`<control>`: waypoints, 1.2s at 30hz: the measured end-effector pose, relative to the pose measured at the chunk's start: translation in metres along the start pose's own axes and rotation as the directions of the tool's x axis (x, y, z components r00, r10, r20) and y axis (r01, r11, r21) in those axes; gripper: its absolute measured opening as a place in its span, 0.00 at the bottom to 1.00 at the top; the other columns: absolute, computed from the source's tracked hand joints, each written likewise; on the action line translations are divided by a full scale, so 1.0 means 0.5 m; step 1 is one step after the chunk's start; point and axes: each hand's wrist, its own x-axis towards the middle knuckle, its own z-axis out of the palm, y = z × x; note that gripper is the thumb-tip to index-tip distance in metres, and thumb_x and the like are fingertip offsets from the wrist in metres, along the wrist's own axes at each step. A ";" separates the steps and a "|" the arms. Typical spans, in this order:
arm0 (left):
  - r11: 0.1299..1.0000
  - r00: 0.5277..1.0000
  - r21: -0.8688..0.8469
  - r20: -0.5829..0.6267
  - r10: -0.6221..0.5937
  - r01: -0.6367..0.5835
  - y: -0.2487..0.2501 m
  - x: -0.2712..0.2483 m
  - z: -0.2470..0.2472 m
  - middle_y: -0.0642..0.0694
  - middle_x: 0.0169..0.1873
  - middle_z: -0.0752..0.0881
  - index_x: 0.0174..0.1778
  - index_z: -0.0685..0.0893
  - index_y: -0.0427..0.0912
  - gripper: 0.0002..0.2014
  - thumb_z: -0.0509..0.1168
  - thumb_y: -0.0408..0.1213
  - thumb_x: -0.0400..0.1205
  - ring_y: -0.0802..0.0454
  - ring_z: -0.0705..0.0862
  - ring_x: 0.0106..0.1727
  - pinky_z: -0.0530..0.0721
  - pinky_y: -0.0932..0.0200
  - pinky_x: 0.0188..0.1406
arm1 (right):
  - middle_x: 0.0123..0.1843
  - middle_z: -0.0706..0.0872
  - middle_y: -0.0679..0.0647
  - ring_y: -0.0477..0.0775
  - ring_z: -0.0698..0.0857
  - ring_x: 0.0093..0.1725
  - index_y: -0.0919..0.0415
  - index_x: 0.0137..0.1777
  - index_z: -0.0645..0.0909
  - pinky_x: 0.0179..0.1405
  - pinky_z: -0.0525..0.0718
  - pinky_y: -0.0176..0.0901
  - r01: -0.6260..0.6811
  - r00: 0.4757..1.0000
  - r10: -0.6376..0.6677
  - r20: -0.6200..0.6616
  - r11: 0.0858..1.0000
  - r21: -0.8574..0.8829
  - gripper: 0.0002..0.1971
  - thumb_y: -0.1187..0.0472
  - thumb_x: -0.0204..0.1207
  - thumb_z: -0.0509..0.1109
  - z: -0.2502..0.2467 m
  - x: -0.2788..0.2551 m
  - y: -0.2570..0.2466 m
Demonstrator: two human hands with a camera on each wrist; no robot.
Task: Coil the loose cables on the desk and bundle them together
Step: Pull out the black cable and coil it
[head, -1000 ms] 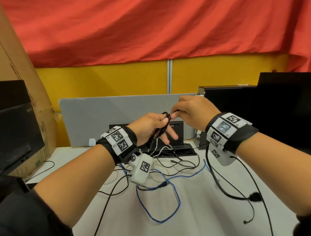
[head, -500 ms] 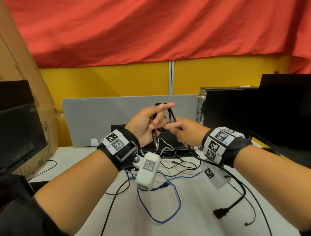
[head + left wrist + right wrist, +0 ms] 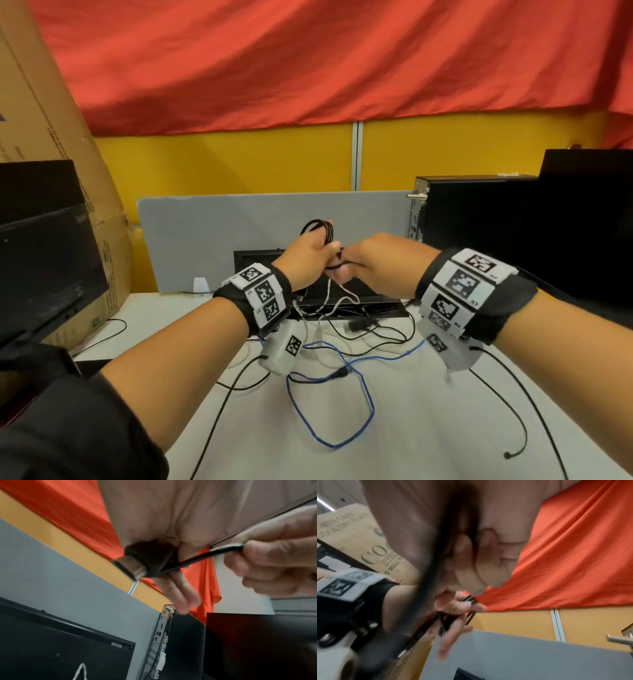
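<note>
Red cloth [image 3: 308,61] hangs over a yellow partition [image 3: 239,161] behind your white tabletop [image 3: 428,428], and a grey divider panel [image 3: 222,233] stands at the tabletop's far edge; take that panel as your landmark. In front of the panel, raised off the tabletop, your left hand [image 3: 308,260] has its fingers [image 3: 464,605] curled round a black coiled cable [image 3: 320,229], whose loops stick up above the hand against the panel. The left wrist view shows the cable's flat metal-tipped plug [image 3: 137,563] poking out from under your palm. Your right hand [image 3: 383,263] is just beside the left, to the panel's right half, its fingers [image 3: 267,553] pinching the free run of the same black cable. Below the panel, loose on the tabletop, lie a blue cable [image 3: 346,404] in an open loop, a white cable [image 3: 339,301], and thin black cables [image 3: 513,394]. A black computer tower [image 3: 479,219] stands right of the panel, and a cardboard box [image 3: 51,137] to its left.
</note>
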 end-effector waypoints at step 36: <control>0.484 0.951 -0.819 0.263 -0.160 0.308 -0.013 -0.035 0.035 0.50 0.12 0.59 0.22 0.67 0.45 0.27 0.53 0.54 0.87 0.55 0.57 0.12 0.76 0.59 0.24 | 0.63 0.85 0.52 0.42 0.86 0.54 0.50 0.81 0.64 0.54 0.84 0.38 -0.082 0.934 0.272 -0.231 0.793 0.603 0.31 0.57 0.77 0.67 0.066 0.018 0.014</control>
